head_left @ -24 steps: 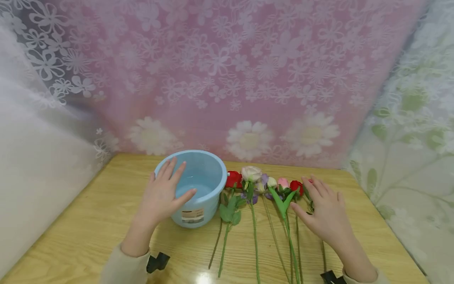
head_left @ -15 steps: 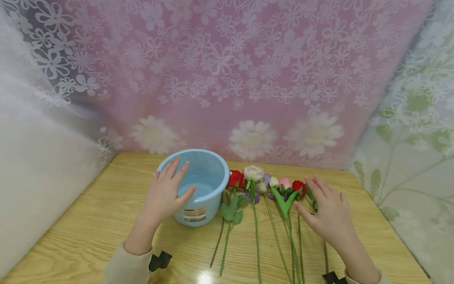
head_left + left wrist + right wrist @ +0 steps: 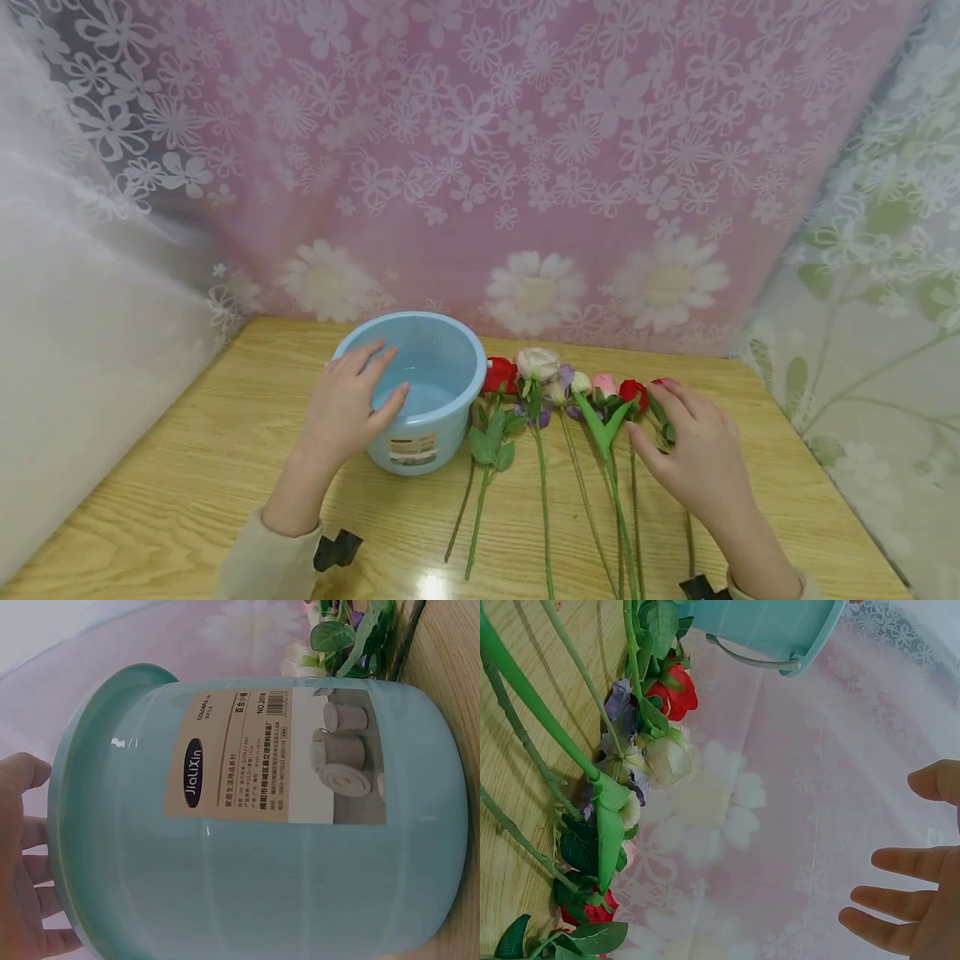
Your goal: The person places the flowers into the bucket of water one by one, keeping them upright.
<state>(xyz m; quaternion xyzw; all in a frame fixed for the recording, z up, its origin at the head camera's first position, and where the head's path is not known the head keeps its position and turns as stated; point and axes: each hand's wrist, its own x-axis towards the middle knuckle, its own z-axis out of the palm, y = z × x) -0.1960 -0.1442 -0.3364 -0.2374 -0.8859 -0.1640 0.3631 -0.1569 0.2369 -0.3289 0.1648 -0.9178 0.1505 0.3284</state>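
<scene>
My left hand (image 3: pixel 339 408) hovers at the near left rim of a light blue plastic bucket (image 3: pixel 453 429), its fingers relaxed and bent a little. In the left wrist view, the fingertips sit right by the rim of the bucket (image 3: pixel 337 877), which has a printed label (image 3: pixel 232 761). The right hand (image 3: pixel 697 454), fingers spread and gently bent, is above the rightmost flower and partly hides it. Left of that hand lie a red rose (image 3: pixel 633 392), a pink flower (image 3: pixel 603 384) and a white tulip (image 3: pixel 581 383) with bright green leaves. Neither hand holds anything.
Further left, a pale rose (image 3: pixel 537 363), purple-and-cream blooms and another red rose (image 3: pixel 500 377) lie beside the bucket. Their long stems point toward the near edge of the wooden table (image 3: pixel 187 467). A pink floral curtain (image 3: pixel 450 167) hangs behind.
The fingers of my left hand have bent slightly and drawn down at the rim. Those of the right hand have curled a little more. Bucket and flowers stay put, and the view shifts slightly.
</scene>
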